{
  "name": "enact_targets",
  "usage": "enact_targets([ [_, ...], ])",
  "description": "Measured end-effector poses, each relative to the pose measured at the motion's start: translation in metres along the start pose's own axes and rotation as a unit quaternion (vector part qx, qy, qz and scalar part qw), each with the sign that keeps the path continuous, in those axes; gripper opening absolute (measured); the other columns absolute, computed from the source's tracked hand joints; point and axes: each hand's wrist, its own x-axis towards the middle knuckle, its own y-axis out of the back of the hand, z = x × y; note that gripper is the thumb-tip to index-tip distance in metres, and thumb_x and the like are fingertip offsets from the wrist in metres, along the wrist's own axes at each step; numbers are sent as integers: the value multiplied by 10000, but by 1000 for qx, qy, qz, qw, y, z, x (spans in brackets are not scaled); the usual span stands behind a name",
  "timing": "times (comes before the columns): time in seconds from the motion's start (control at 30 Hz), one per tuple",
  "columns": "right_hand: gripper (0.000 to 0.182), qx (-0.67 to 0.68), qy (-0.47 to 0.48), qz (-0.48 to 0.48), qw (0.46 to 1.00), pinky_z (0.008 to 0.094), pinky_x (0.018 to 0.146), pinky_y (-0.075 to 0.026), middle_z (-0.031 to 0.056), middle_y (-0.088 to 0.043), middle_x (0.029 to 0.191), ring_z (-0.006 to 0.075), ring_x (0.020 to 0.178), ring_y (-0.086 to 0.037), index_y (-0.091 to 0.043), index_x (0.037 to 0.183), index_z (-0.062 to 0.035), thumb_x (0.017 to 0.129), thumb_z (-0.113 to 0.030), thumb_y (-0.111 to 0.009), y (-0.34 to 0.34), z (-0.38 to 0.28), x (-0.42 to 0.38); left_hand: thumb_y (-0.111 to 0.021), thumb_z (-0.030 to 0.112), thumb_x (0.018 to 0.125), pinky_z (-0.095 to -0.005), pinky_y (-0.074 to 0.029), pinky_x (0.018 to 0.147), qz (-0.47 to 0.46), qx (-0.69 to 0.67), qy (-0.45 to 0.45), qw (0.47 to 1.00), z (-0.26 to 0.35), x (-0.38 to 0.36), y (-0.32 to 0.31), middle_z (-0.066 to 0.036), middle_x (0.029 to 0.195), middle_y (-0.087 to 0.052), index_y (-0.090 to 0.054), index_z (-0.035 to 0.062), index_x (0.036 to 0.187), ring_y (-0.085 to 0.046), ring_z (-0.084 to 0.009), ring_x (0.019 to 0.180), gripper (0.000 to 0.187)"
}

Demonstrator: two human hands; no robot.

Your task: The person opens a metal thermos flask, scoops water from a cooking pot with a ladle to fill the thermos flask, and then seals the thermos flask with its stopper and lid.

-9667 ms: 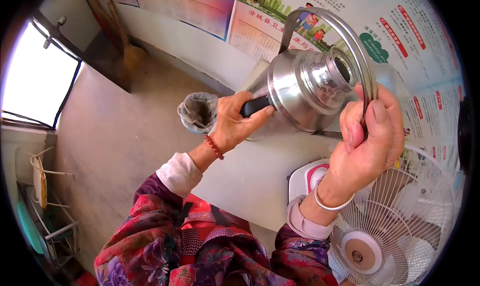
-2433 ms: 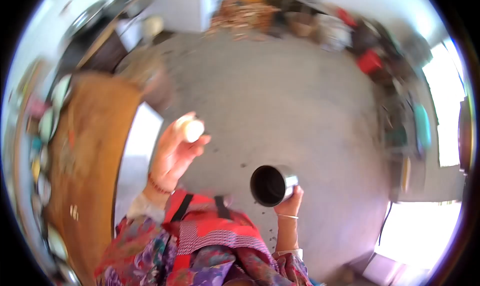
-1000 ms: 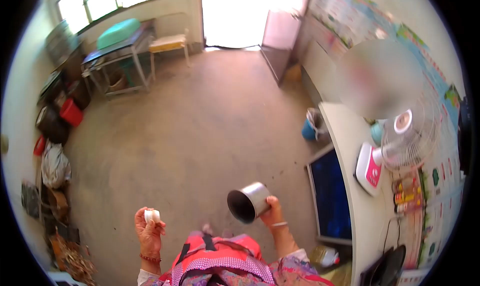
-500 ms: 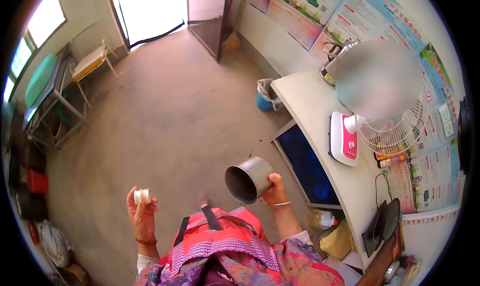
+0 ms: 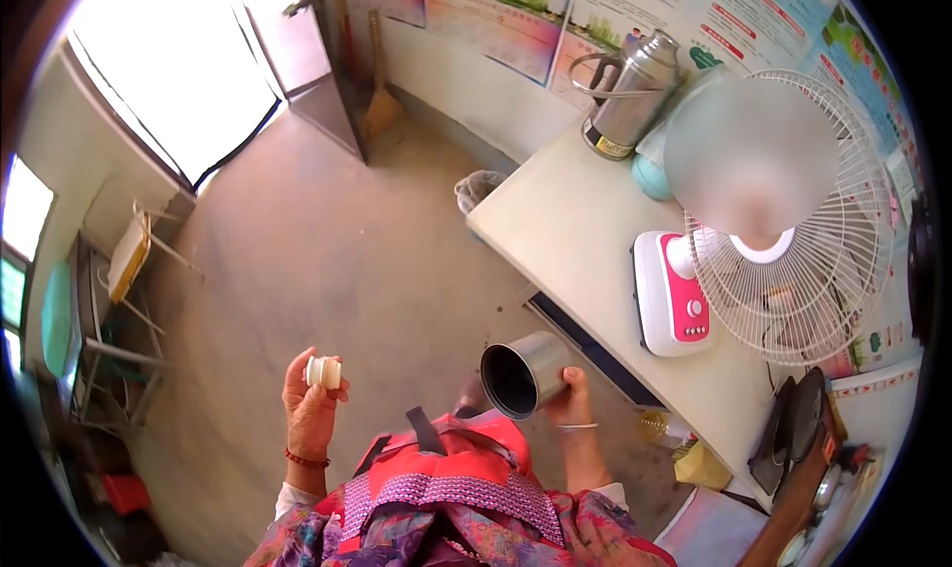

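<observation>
My left hand [image 5: 311,408], raised in front of my body on the left, pinches a small white stopper [image 5: 323,372] shaped like a short spool. My right hand [image 5: 571,400] is wrapped round the side of a stainless steel cup [image 5: 543,365]. The cup is tilted, its wide dark mouth facing left toward my other hand; what is inside cannot be made out. Beyond my right hand, a steel thermos flask [image 5: 629,96] with a loop handle stands on the white table [image 5: 555,205]. Both hands are apart from the table.
A fan with a pink and white base [image 5: 674,294] stands on the table, its middle blurred. A bin [image 5: 478,188] sits by the table's far corner. An open door [image 5: 307,71], a broom [image 5: 382,101] and a chair [image 5: 134,255] lie further off. A yellow bag [image 5: 702,465] is below the table.
My view has turned and come nearer the table, so the thermos and fan look larger. Both hands keep their hold on the stopper and the cup.
</observation>
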Motion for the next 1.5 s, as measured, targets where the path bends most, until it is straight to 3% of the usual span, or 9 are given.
enact_targets([
  [0.13, 574, -5, 27, -8, 1000, 341, 926, -377, 112, -522, 1137, 212, 1057, -491, -433, 1186, 9, 698, -258, -574, -14, -42, 42, -588, 149, 814, -247, -436, 564, -24, -12, 28, 999, -16, 67, -31, -185, 1078, -538, -378, 75, 1254, -540, -153, 690, 493],
  [0.3, 468, 33, 93, 57, 993, 371, 863, -443, 129, -583, 1052, 255, 960, -564, -533, 1060, 37, 701, -256, -597, -14, -69, 86, -581, 151, 819, -237, -422, 539, -73, -6, 83, 994, -27, 151, -58, -185, 1074, -538, -375, 76, 1255, -531, -140, 669, 488],
  [0.6, 575, 53, 198, 121, 971, 358, 891, -422, 139, -529, 1106, 248, 1015, -522, -431, 1155, 55, 691, -231, -612, -44, -91, 138, -638, 213, 781, -294, -464, 722, -246, -5, 86, 965, -34, 356, -144, -157, 1074, -541, -390, 49, 1226, -565, -199, 854, 535],
  [0.83, 601, 124, 215, 144, 958, 400, 916, -406, 152, -496, 1145, 270, 1057, -493, -378, 1205, 51, 699, -200, -581, -44, -91, 170, -650, 145, 744, -290, -417, 839, -408, 93, -68, 906, -35, 469, -302, -98, 1049, -541, -453, -7, 1109, -515, -159, 959, 442],
  [1.1, 649, 104, 229, 79, 965, 361, 930, -379, 154, -478, 1169, 250, 1082, -475, -366, 1210, 62, 699, -258, -608, -44, -122, 186, -603, 55, 761, -280, -425, 846, -487, 125, -158, 850, -60, 521, -482, -88, 1016, -552, -456, -17, 1149, -524, -143, 943, 421],
  [1.23, 670, 101, 232, 121, 960, 360, 929, -381, 151, -489, 1158, 248, 1076, -483, -378, 1200, 61, 678, -277, -627, -31, -128, 185, -621, 77, 759, -264, -435, 804, -497, 203, -186, 823, -77, 537, -537, -71, 973, -576, -508, 8, 1111, -527, -123, 928, 375],
  [1.37, 662, 117, 271, 149, 944, 362, 930, -381, 149, -499, 1146, 250, 1069, -488, -385, 1198, 56, 676, -275, -623, -32, -133, 182, -645, 94, 739, -261, -427, 739, -486, 230, -323, 779, -115, 564, -571, -38, 936, -591, -571, 72, 1039, -533, -113, 859, 310],
  [1.43, 647, 121, 299, 183, 929, 368, 932, -381, 150, -498, 1150, 255, 1069, -489, -387, 1200, 50, 683, -268, -611, -35, -135, 183, -647, 119, 693, -311, -423, 770, -467, 276, -377, 751, -125, 573, -583, -73, 886, -583, -574, 88, 1019, -521, -227, 828, 335],
  [1.5, 637, 142, 313, 184, 921, 379, 948, -368, 148, -491, 1173, 264, 1087, -480, -391, 1207, 45, 695, -261, -613, -32, -129, 187, -649, 120, 683, -330, -418, 774, -472, 278, -375, 748, -132, 583, -590, -74, 865, -573, -593, 94, 985, -500, -240, 831, 308],
])
